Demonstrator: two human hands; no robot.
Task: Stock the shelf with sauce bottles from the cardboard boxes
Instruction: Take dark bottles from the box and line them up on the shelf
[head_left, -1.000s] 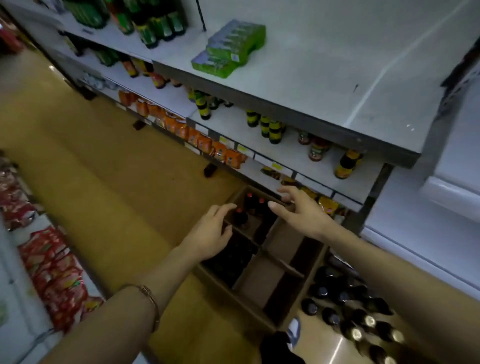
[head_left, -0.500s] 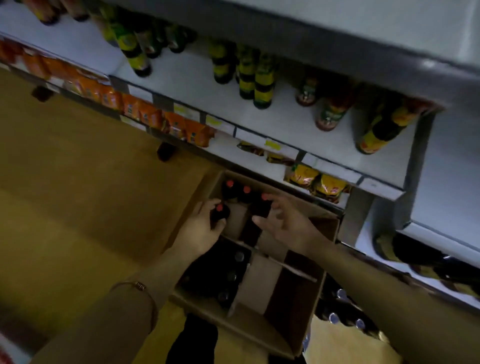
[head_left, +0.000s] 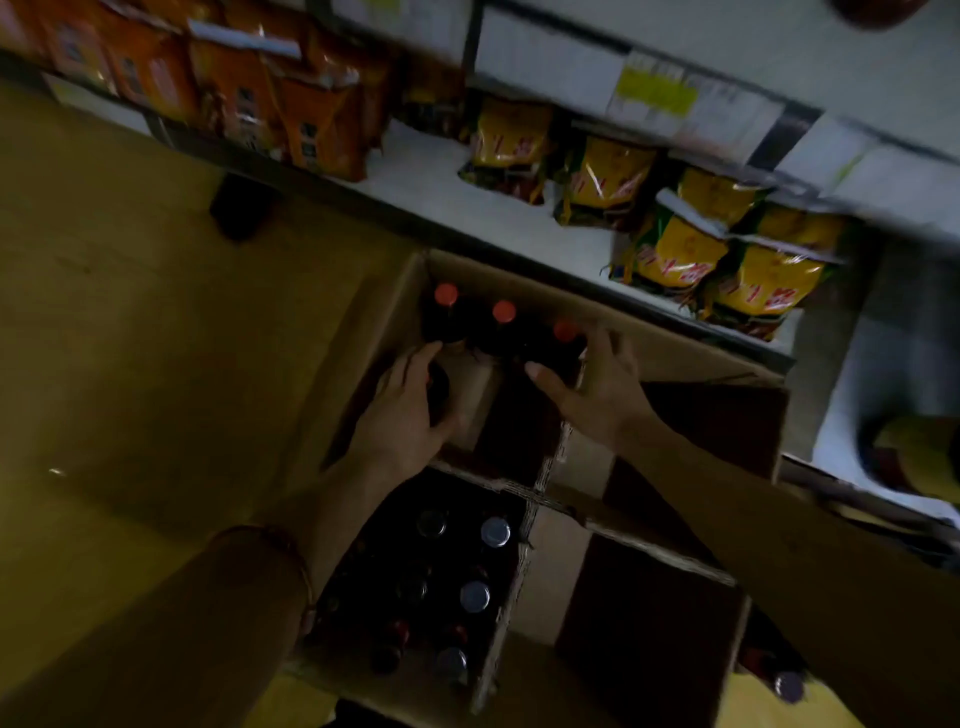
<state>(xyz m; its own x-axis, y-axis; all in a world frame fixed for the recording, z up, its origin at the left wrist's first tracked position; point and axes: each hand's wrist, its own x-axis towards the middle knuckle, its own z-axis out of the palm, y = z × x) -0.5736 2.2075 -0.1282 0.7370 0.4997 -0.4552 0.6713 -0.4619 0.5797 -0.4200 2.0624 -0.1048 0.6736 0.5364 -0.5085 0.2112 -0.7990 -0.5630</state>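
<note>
An open cardboard box (head_left: 691, 358) with cardboard dividers sits on the floor against the bottom shelf. Three dark sauce bottles with red caps (head_left: 503, 325) stand along its far side. My left hand (head_left: 405, 410) curls round a fourth dark bottle (head_left: 439, 387) in the far left compartment. My right hand (head_left: 597, 384) reaches in with spread fingers beside the rightmost red-capped bottle (head_left: 563, 338), touching or nearly touching it. Several dark bottles with silver caps (head_left: 475, 595) fill the near left compartment.
The bottom shelf (head_left: 426, 171) carries orange packets (head_left: 291, 114) at the left and yellow packets (head_left: 727, 270) at the right. Price labels (head_left: 654, 93) run along the shelf above. Yellow floor (head_left: 130, 364) lies to the left. Another bottle cap (head_left: 788, 686) shows at the lower right.
The view has dropped closer to the box. My left hand has closed round the bottle on the left, and my right hand has moved up beside the rightmost red-capped bottle.
</note>
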